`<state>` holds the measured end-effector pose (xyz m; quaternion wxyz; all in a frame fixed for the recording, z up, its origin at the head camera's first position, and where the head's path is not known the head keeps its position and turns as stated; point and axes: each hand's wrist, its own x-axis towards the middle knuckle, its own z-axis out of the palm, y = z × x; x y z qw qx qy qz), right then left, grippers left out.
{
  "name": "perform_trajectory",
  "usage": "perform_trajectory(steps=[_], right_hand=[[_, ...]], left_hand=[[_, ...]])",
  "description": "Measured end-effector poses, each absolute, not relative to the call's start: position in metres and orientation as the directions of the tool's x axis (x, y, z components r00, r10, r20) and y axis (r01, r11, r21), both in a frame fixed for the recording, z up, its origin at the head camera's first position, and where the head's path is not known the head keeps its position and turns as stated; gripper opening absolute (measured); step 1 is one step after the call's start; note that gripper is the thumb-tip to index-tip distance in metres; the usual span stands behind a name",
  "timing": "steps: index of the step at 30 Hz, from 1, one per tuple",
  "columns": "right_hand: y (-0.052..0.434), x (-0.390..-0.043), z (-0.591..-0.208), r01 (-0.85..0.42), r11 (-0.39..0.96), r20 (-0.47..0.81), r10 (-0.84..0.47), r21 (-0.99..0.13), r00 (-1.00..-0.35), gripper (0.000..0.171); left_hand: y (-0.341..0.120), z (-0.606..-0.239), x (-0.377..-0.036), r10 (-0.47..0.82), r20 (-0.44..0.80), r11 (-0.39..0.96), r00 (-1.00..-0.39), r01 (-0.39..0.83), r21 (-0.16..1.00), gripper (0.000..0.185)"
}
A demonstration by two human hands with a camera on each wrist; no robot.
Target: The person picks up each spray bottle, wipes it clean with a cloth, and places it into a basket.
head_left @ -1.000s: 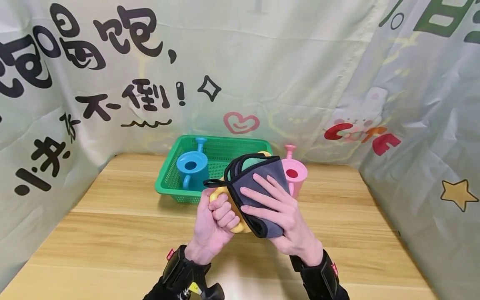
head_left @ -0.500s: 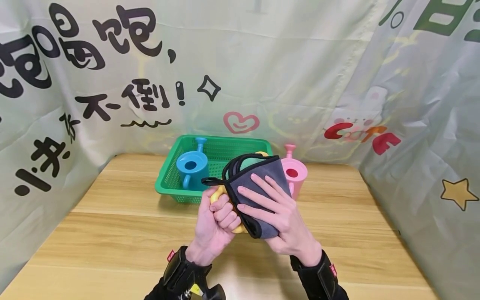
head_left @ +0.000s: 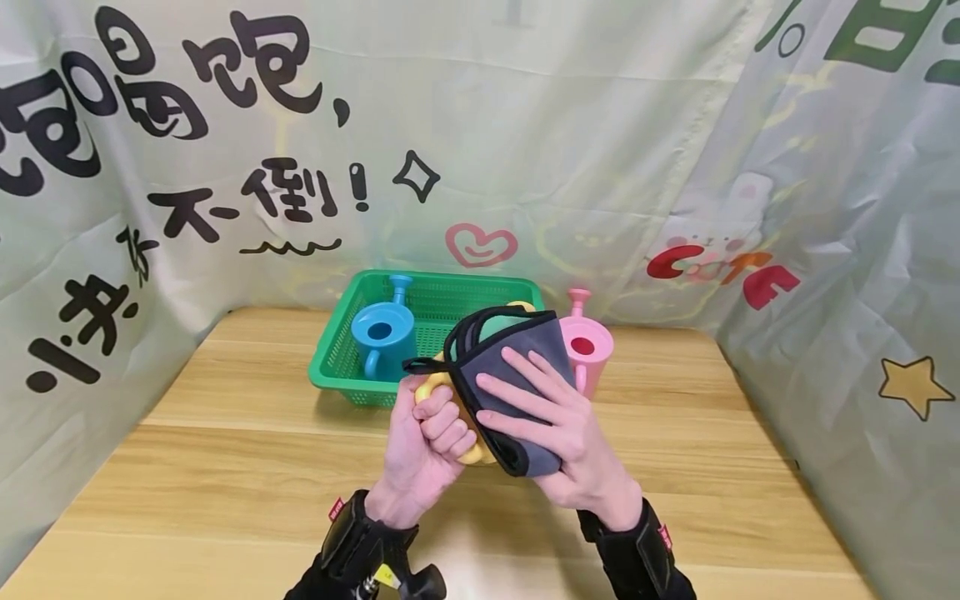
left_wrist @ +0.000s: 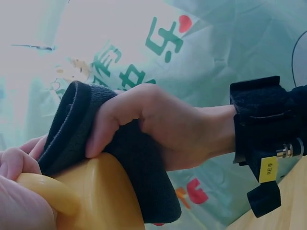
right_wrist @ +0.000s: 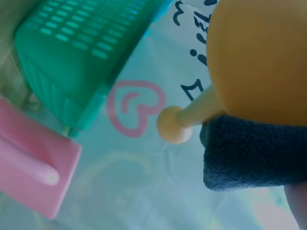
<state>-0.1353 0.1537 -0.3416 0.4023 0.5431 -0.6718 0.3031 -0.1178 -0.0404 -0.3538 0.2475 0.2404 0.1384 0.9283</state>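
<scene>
My left hand grips the handle of a yellow watering can above the table's middle. My right hand holds a grey cloth with black edging against the can's side, fingers spread over it. In the left wrist view the right hand curls its thumb over the folded cloth on the yellow can. The right wrist view shows the can's body, its spout and the cloth's fold. Most of the can is hidden by cloth and hands.
A green mesh basket stands at the back of the wooden table with a blue watering can inside. A pink watering can stands right of the basket. Printed fabric walls close in the back and both sides.
The right hand and cloth have slid slightly up and left over the yellow can. The left hand's hold on the handle is unchanged.
</scene>
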Motion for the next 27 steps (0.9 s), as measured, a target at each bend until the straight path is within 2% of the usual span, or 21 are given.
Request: perform_trajectory(steps=[5,10,13,18,21,24,27], right_hand=[[0.1539,-0.1366,-0.3423,-0.977,0.211,0.868,-0.492,0.04,-0.071,0.04],[0.1548,-0.1424,-0.347,-0.991,0.097,0.915,-0.385,-0.091,-0.122,0.041],[0.1542,-0.1424,-0.3483,-0.99,0.074,0.924,-0.356,-0.119,-0.138,0.041],[0.1509,-0.1396,-0.3458,-0.986,0.164,0.907,-0.419,0.019,-0.052,0.045],[0.1494,-0.1375,-0.3444,-0.975,0.207,0.885,-0.464,0.079,-0.026,0.045],[0.1488,-0.1385,-0.3454,-0.974,0.208,0.885,-0.464,0.086,-0.021,0.045],[0.1496,-0.1418,-0.3481,-0.989,0.145,0.914,-0.401,0.005,-0.054,0.047]], left_hand=[[-0.0419,-0.3532,-0.118,0.529,0.413,-0.845,-0.741,-0.414,0.339,0.046],[-0.0445,-0.3508,-0.1178,0.519,0.364,-0.842,-0.773,-0.39,0.372,0.048],[-0.0466,-0.3502,-0.1173,0.515,0.358,-0.843,-0.779,-0.385,0.375,0.049],[-0.0482,-0.3506,-0.1175,0.513,0.401,-0.855,-0.759,-0.407,0.322,0.048],[-0.0483,-0.3512,-0.1176,0.504,0.438,-0.863,-0.745,-0.42,0.279,0.047],[-0.0482,-0.3513,-0.1177,0.501,0.448,-0.866,-0.741,-0.423,0.268,0.048],[-0.0487,-0.3502,-0.1183,0.498,0.419,-0.866,-0.759,-0.408,0.291,0.048]])
